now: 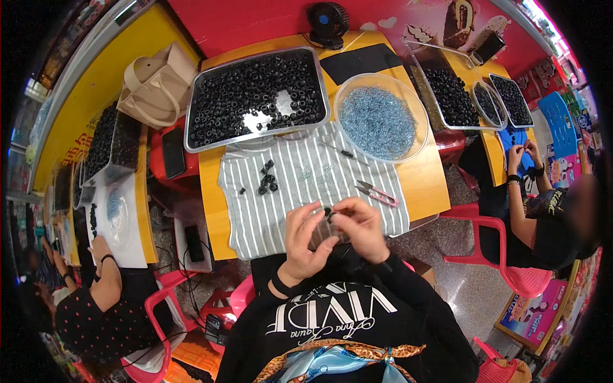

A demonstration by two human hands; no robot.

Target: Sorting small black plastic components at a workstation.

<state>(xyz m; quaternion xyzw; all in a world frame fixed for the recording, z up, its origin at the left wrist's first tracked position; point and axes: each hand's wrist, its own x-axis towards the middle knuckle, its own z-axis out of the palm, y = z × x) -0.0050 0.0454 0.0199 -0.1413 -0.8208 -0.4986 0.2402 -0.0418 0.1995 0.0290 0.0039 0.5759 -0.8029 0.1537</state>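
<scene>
Both my hands meet over the near edge of a grey-and-white striped cloth [290, 163]. My right hand [363, 228] pinches a small black piece [329, 214], partly hidden by the fingertips. Curved around its left side is my left hand [301, 242], thumb and forefinger apart, fingertips close to the piece. Ahead and to the left, several black ring-shaped beads [268, 181] lie in a loose group on the cloth. To the right rests a pair of thread snips [377, 193] with pinkish handles. A thin tool with a dark handle [345, 153] lies farther back.
Behind the cloth stands a clear tray [324, 96] of black beads, beside a round tub [423, 127] of pale blue pieces. A small fan [327, 24] and tan bag [156, 86] are farther back. Other people work at left [105, 281] and right [530, 217]; a pink chair [501, 249] stands nearby.
</scene>
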